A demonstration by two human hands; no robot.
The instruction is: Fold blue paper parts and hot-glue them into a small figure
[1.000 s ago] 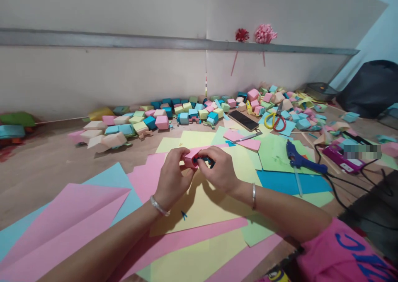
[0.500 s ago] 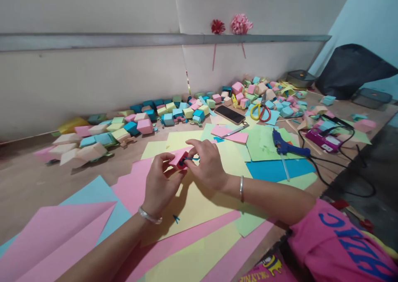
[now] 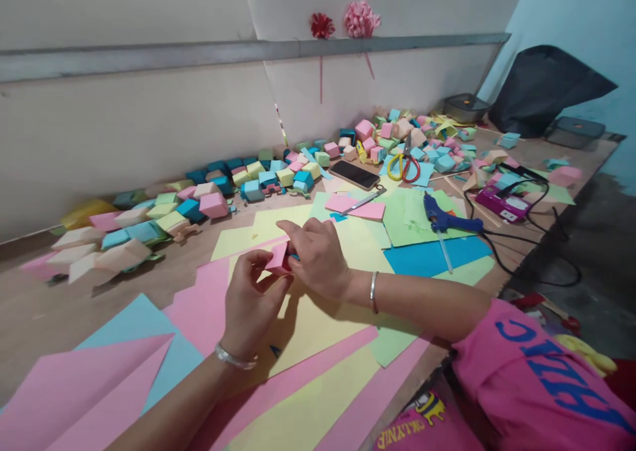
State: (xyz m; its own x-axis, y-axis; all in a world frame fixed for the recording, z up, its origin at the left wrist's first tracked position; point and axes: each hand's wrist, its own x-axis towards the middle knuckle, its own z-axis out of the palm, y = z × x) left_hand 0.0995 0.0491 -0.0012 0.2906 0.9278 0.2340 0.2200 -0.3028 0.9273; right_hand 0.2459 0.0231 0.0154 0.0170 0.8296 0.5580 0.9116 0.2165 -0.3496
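A small pink paper box (image 3: 277, 259) is pinched between the thumb and fingers of my left hand (image 3: 251, 302), over the yellow paper sheet (image 3: 318, 325). My right hand (image 3: 318, 255) is closed at the box's open right side. Only a bit of a blue paper strip (image 3: 295, 256) shows at its fingertips; the rest is hidden by the fingers and the box. On the yellow sheet below, near my left wrist, lies a small dark blue paper scrap (image 3: 275, 351).
Rows of folded paper boxes (image 3: 213, 205) line the wall. Beyond my right hand lie a utility knife (image 3: 362, 201), a phone (image 3: 354, 174) and scissors (image 3: 405, 166). A blue glue gun (image 3: 450, 220) and its black cable (image 3: 511, 255) are at the right. Pink paper (image 3: 89, 391) lies front left.
My right fingers have moved in closer to the box, and the blue strip is now mostly hidden. The camera view has shifted, so the table's things appear further left.
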